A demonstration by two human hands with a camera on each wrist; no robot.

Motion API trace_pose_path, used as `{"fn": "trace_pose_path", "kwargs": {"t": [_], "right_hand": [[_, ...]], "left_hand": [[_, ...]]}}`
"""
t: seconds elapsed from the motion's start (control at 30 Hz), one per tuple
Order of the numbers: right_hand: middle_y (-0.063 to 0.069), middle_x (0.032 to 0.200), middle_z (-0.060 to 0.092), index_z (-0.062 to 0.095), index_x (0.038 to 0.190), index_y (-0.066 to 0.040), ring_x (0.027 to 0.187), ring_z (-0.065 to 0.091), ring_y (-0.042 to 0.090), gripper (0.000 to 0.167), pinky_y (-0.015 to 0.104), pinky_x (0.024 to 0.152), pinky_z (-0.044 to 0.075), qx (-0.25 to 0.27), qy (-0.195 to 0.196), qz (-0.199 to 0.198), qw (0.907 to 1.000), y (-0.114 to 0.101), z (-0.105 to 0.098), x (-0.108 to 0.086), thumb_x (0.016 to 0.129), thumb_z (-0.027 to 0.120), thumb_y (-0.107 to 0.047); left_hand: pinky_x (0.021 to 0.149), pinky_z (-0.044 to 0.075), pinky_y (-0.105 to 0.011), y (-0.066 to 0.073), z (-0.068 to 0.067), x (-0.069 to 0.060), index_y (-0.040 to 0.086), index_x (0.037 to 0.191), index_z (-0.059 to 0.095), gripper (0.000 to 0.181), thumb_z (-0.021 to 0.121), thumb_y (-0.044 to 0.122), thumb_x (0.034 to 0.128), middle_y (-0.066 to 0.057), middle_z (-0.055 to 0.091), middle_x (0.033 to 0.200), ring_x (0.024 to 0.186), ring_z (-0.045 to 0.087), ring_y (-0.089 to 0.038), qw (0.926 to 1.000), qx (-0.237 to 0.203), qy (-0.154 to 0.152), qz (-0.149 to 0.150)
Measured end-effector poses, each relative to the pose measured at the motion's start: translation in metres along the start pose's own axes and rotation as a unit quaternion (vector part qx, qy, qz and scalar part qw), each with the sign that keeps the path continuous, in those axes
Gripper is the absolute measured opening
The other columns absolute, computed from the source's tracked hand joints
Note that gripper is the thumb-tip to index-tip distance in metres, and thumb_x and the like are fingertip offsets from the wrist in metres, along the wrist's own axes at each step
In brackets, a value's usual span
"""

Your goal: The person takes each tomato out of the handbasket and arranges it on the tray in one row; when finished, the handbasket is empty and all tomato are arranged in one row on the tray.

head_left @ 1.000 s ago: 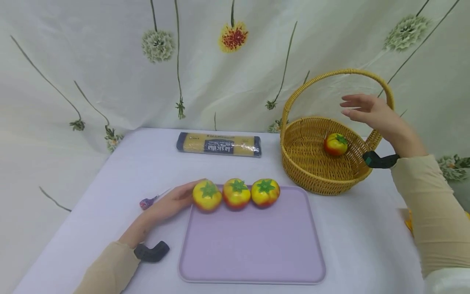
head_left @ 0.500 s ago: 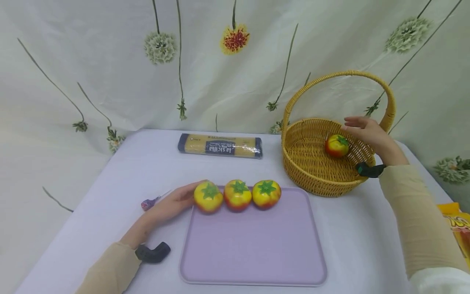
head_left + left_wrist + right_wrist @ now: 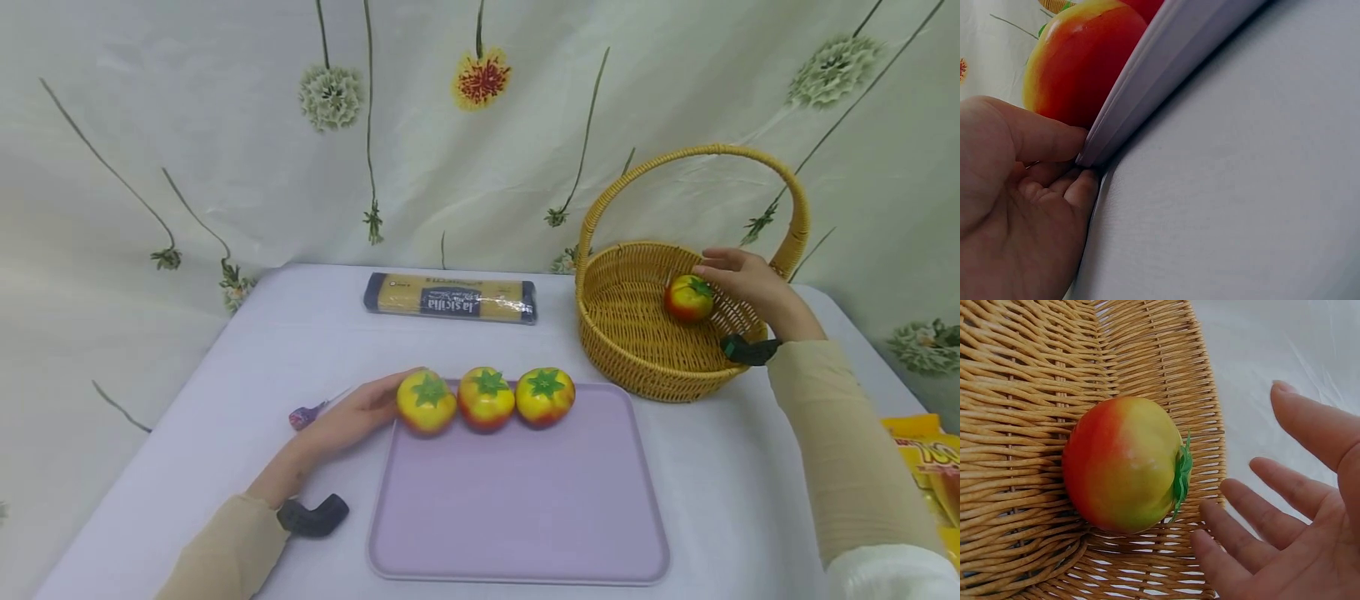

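Observation:
My left hand (image 3: 363, 414) is at the back left corner of a lilac tray (image 3: 517, 508). In the left wrist view its thumb and fingers pinch the tray's rim (image 3: 1124, 94). Three red-and-yellow tomatoes with green leafy tops stand in a row along the tray's back edge; the left tomato (image 3: 426, 403) is closest to that hand. Over the wicker basket (image 3: 652, 371) is my right hand (image 3: 753, 286), fingers spread and nothing in its grasp. Another tomato (image 3: 1125, 465) lies in the basket, just in front of those fingers and apart from them in the right wrist view.
A packet of pasta (image 3: 450, 297) lies behind the tray. A small purple-wrapped lollipop (image 3: 303, 416) is beside my left hand. Yellow snack bags (image 3: 930, 467) lie at the right edge. The basket's tall handle (image 3: 697, 150) arches near my right hand.
My right hand has come down and slightly left from above the basket's handle side toward the tomato in it. The left hand stays at the tray corner.

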State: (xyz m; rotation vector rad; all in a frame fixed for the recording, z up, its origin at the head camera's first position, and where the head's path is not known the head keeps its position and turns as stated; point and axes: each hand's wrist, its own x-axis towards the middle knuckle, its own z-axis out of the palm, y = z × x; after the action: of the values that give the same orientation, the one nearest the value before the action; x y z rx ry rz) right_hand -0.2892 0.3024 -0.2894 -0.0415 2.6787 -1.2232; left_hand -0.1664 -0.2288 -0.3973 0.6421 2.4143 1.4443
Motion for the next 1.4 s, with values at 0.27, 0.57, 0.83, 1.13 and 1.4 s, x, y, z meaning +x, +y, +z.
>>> {"fn": "trace_pose_path", "kwargs": {"t": [0.27,0.57,0.83,1.13,1.4], "right_hand": [[0.032,0.147,0.014,0.010,0.147,0.003,0.132,0.015,0.048,0.085,0.062,0.104,0.017,-0.006,-0.034,0.018,0.9992,0.003,0.001,0.002,0.093,0.050,-0.048],[0.031,0.147,0.013,0.013,0.146,0.006,0.132,0.013,0.047,0.076,0.061,0.105,0.016,-0.008,-0.064,0.011,0.9979,0.011,0.002,0.005,0.097,0.050,-0.038],[0.034,0.145,0.011,0.006,0.146,0.007,0.130,0.017,0.045,0.077,0.058,0.106,0.018,0.021,-0.109,0.020,0.9936,0.017,0.010,0.011,0.098,0.050,-0.033],[0.030,0.143,0.014,0.001,0.149,0.000,0.123,0.027,0.040,0.080,0.056,0.102,0.028,0.038,-0.139,0.008,0.9895,0.017,0.017,0.015,0.096,0.053,-0.032],[0.031,0.140,0.022,0.007,0.148,0.001,0.117,0.035,0.037,0.074,0.051,0.093,0.041,0.040,-0.123,-0.026,0.9912,0.018,0.023,0.021,0.097,0.054,-0.024]], "left_hand": [[0.109,0.020,-0.046,0.000,0.000,0.000,0.017,0.143,0.040,0.048,0.052,0.017,0.0967,0.000,0.041,0.142,0.134,0.028,-0.020,1.0000,-0.003,-0.001,0.004],[0.110,0.019,-0.045,0.001,-0.001,0.000,0.014,0.143,0.040,0.048,0.053,0.019,0.0964,-0.002,0.041,0.142,0.134,0.029,-0.021,0.9999,-0.002,0.004,0.017],[0.109,0.020,-0.044,0.002,-0.002,0.001,0.016,0.143,0.040,0.048,0.053,0.020,0.0966,0.000,0.041,0.143,0.134,0.029,-0.020,0.9999,0.001,0.004,0.017],[0.109,0.019,-0.045,0.001,-0.003,0.001,0.009,0.142,0.039,0.049,0.053,0.017,0.0962,-0.006,0.040,0.143,0.133,0.029,-0.024,0.9995,0.006,0.006,0.030],[0.110,0.020,-0.042,-0.001,-0.001,0.001,0.011,0.142,0.041,0.048,0.054,0.017,0.0960,-0.003,0.042,0.142,0.133,0.030,-0.020,0.9997,-0.002,0.004,0.022]]}}
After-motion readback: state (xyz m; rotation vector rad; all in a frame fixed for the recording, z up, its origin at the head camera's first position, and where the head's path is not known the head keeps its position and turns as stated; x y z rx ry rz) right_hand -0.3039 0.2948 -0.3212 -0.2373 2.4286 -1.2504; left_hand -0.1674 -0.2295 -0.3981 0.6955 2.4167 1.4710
